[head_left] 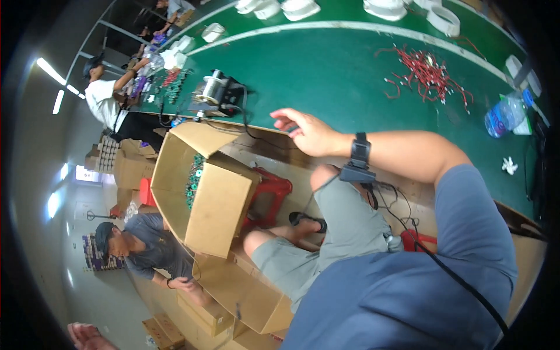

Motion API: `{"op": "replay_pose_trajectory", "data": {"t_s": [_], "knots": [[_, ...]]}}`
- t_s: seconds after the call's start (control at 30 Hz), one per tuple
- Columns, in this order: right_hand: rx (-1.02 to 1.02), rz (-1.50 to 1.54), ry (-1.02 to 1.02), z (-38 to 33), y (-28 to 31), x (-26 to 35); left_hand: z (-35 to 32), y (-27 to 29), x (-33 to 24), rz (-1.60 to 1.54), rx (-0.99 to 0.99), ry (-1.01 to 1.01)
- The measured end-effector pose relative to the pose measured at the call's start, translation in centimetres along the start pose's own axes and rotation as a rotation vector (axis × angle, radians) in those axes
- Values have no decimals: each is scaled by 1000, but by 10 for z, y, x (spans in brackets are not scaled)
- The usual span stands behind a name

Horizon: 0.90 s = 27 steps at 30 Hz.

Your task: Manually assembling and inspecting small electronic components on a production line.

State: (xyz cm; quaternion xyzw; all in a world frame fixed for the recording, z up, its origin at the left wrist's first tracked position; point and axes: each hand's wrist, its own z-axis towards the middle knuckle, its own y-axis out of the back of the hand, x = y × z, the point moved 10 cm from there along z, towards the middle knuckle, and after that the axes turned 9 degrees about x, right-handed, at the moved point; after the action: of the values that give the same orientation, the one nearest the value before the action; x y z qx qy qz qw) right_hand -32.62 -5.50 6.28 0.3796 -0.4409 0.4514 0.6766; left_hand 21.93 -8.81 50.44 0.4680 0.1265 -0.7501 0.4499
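My right hand reaches out over the front edge of the green table, with a black band and a small device on its wrist. Thumb and fingers pinch a small dark part. An open cardboard box stands tilted beside my knees, with several small green parts inside it. At the lower left rim my left hand shows, fingers apart and holding nothing. I sit in grey shorts and a blue shirt.
A wire-spool machine sits on the table. A pile of red wires, white tape rolls and a plastic bottle lie further along. A red stool and more cartons are below. Two other people work at the left.
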Motion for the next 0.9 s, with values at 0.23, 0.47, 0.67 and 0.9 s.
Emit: {"op": "replay_pose_trajectory", "data": {"t_s": [0.23, 0.47, 0.67, 0.9], "knots": [[-14, -90, -33, -5, -5, 6, -65, 22, 233, 583, -237, 520], [-28, -191, -68, -7, -7, 10, -25, 24, 463, 672, -264, 416], [-55, -250, -66, 0, -14, 13, -16, 62, 541, 799, -370, 441], [-473, -213, -92, -12, 18, -7, -15, 34, 581, 880, 10, 877]]}}
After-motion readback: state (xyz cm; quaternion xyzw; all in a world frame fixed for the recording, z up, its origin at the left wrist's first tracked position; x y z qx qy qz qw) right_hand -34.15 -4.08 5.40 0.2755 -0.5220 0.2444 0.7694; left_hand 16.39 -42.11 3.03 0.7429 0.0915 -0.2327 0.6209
